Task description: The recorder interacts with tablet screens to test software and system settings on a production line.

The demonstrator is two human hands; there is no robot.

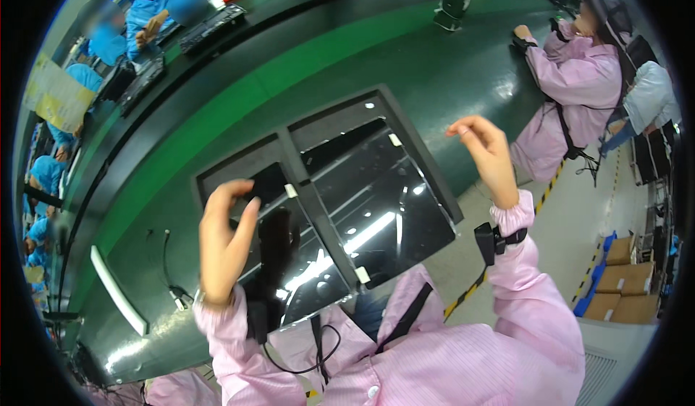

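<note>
My left hand [226,243] hovers over the left side of a dark two-compartment tray [287,154]. Its thumb and fingers are apart and hold nothing. A glossy black flat panel [318,279] lies in the left compartment beside this hand. Another glossy black panel [373,203] with white tabs on its edges sits in the right compartment, reflecting the overhead lights. Raised past the tray's right edge, my right hand [486,156] has loosely bent fingers, with a gap to the thumb and nothing visible between them. Black devices are strapped at both wrists.
A white curved strip [116,290] and a thin black cable [168,261] lie left on the green table [405,65]. A dark green cylinder [456,0] stands at the back. At right sits a co-worker in pink [579,73]; cardboard boxes [626,279] are on the floor.
</note>
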